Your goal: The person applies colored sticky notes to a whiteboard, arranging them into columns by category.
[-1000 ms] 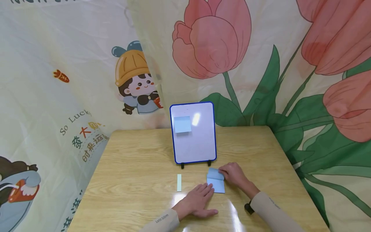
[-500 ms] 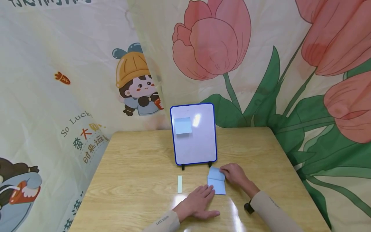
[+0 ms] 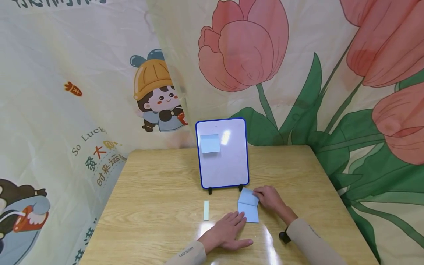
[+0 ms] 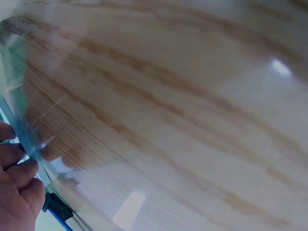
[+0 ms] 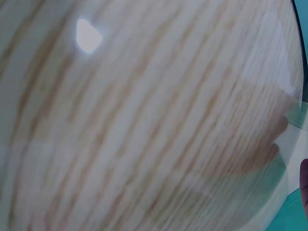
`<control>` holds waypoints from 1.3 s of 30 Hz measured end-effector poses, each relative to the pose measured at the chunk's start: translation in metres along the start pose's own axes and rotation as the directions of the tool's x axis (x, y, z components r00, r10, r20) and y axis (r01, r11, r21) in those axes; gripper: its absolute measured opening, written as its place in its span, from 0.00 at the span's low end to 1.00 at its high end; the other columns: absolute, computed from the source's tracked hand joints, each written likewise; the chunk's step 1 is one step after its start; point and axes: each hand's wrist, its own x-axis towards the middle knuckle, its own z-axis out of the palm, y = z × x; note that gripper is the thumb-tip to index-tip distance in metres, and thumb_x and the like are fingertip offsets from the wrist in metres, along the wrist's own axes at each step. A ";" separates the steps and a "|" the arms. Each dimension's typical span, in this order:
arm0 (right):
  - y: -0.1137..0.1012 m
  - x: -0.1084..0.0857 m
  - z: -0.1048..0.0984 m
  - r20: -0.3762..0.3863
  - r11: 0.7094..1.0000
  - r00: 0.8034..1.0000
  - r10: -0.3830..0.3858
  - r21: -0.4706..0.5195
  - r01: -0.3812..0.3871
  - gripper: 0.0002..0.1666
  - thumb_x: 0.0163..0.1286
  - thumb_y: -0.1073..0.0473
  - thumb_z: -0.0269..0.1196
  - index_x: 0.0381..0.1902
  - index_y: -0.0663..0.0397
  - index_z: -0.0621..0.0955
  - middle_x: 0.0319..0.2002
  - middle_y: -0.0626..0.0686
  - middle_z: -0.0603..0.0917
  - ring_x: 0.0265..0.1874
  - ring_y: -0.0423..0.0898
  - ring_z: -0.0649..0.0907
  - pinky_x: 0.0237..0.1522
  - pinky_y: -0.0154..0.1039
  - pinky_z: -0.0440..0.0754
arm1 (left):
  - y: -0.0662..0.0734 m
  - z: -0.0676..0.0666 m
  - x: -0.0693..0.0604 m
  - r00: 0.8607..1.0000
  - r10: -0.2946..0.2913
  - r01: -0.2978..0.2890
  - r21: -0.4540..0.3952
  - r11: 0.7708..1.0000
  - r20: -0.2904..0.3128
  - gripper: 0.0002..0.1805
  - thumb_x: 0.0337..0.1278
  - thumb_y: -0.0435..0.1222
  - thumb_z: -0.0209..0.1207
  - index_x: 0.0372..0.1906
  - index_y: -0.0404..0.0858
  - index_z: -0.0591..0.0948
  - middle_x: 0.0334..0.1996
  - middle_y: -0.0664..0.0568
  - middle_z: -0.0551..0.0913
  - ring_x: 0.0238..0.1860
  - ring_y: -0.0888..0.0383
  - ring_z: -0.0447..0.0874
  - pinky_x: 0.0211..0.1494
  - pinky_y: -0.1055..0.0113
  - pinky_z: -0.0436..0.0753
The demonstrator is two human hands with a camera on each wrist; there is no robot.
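Note:
In the head view, a light-blue sticky note pad (image 3: 249, 214) lies on the table in front of the whiteboard. Its top sheet (image 3: 249, 196) is peeled up toward the board, with a crease line where it meets the pad. My right hand (image 3: 271, 200) pinches the right side of that raised sheet between thumb and fingers. Straight fingers of my left hand (image 3: 226, 231) rest on the pad's left edge, thumb spread out. The left wrist view shows the left fingers (image 4: 19, 175) beside a blue edge; only a fingertip (image 5: 304, 185) appears in the right wrist view.
A blue-framed whiteboard (image 3: 223, 165) stands on black feet behind the pad, carrying a light-blue sticky note (image 3: 210, 143) at its upper left. A pale green strip (image 3: 206, 210) lies left of the pad on the wooden table (image 3: 159, 198). Printed cloth (image 3: 331, 73) hangs behind.
My right hand has drawn the top sheet slightly farther up toward the whiteboard, so more of it shows raised and tilted. The left hand stays on the pad.

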 end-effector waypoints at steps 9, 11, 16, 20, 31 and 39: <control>0.003 0.000 -0.003 -0.025 0.999 1.000 0.008 0.036 -0.007 0.08 0.66 0.61 0.67 0.40 0.57 0.89 0.38 0.56 0.91 0.40 0.54 0.89 0.45 0.50 0.86 | 0.002 0.000 0.000 1.000 -0.007 0.007 -0.001 1.000 -0.007 0.50 0.63 0.73 0.25 0.77 0.44 0.60 0.79 0.52 0.55 0.79 0.53 0.52 0.79 0.59 0.58; 0.004 0.000 -0.004 -0.031 0.999 0.999 0.021 0.041 -0.020 0.08 0.66 0.61 0.67 0.40 0.58 0.89 0.39 0.57 0.90 0.41 0.55 0.89 0.46 0.52 0.86 | 0.002 0.000 0.000 1.000 -0.007 0.007 -0.007 1.000 -0.005 0.50 0.63 0.73 0.24 0.77 0.44 0.60 0.79 0.52 0.55 0.79 0.53 0.52 0.79 0.59 0.58; 0.008 0.000 -0.006 -0.040 0.995 0.996 0.077 0.062 -0.075 0.09 0.67 0.62 0.66 0.41 0.59 0.89 0.41 0.58 0.90 0.44 0.56 0.88 0.48 0.53 0.85 | 0.001 0.003 -0.001 1.000 -0.004 0.004 -0.002 1.000 -0.009 0.50 0.62 0.73 0.24 0.77 0.44 0.59 0.79 0.52 0.55 0.79 0.53 0.52 0.79 0.60 0.57; 0.009 0.000 -0.008 -0.036 0.992 0.995 0.095 0.082 -0.092 0.09 0.67 0.62 0.65 0.40 0.59 0.89 0.41 0.58 0.90 0.44 0.57 0.88 0.49 0.54 0.85 | 0.000 0.006 0.000 1.000 -0.002 0.002 0.004 1.000 -0.018 0.51 0.62 0.74 0.23 0.77 0.44 0.59 0.79 0.52 0.54 0.79 0.53 0.52 0.79 0.60 0.57; 0.010 -0.004 -0.012 -0.040 0.988 0.991 0.125 0.101 -0.121 0.10 0.68 0.60 0.65 0.42 0.60 0.88 0.42 0.60 0.89 0.46 0.59 0.87 0.50 0.55 0.84 | -0.002 0.001 -0.001 1.000 0.016 -0.016 0.018 1.000 -0.017 0.51 0.62 0.74 0.25 0.77 0.43 0.60 0.78 0.50 0.56 0.78 0.52 0.53 0.79 0.59 0.58; 0.014 -0.008 -0.015 -0.070 0.981 0.987 0.148 0.136 -0.137 0.10 0.67 0.60 0.66 0.42 0.60 0.89 0.42 0.60 0.90 0.45 0.57 0.88 0.48 0.54 0.85 | -0.001 0.000 -0.001 1.000 0.016 -0.016 0.007 1.000 -0.008 0.52 0.62 0.74 0.26 0.77 0.42 0.58 0.79 0.49 0.54 0.79 0.51 0.52 0.79 0.59 0.56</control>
